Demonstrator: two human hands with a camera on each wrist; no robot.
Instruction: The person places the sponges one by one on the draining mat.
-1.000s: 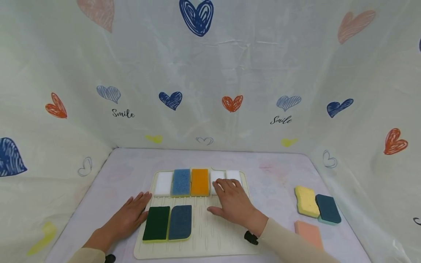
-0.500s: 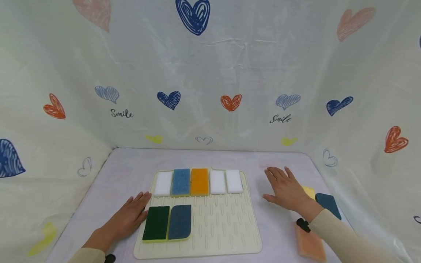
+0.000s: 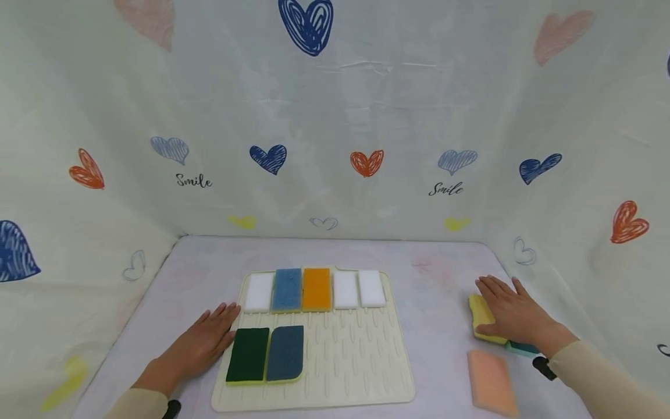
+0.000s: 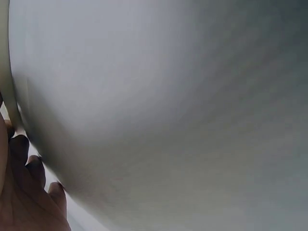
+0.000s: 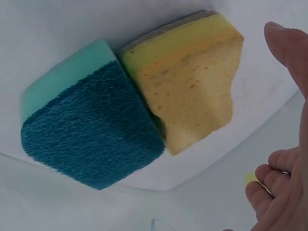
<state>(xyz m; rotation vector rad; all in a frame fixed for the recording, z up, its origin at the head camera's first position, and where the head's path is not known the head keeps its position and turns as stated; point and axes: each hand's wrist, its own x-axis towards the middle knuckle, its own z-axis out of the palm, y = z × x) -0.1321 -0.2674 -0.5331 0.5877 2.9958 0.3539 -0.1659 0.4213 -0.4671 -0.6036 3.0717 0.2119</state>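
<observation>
My right hand (image 3: 510,314) lies spread over a yellow sponge (image 3: 478,311) and a teal-backed dark blue sponge (image 3: 523,348) at the table's right side. In the right wrist view the yellow sponge (image 5: 192,82) and the blue sponge (image 5: 91,130) lie side by side, touching, while the thumb (image 5: 286,48) and fingers stay uncurled around them. Whether the palm presses on them I cannot tell. My left hand (image 3: 201,340) rests flat on the table against the left edge of a cream ribbed mat (image 3: 345,361). Its fingers (image 4: 24,192) show at the corner of a blurred left wrist view.
On the mat's far row lie a white (image 3: 259,292), a blue (image 3: 287,289), an orange (image 3: 316,288) and two white sponges (image 3: 359,288). A dark green (image 3: 248,355) and a dark blue sponge (image 3: 285,353) lie nearer. A peach sponge (image 3: 489,381) lies right of the mat. Heart-printed cloth walls enclose the table.
My right hand left the white sponges on the mat and swept right across the table onto the yellow and blue sponges. The left hand stayed put.
</observation>
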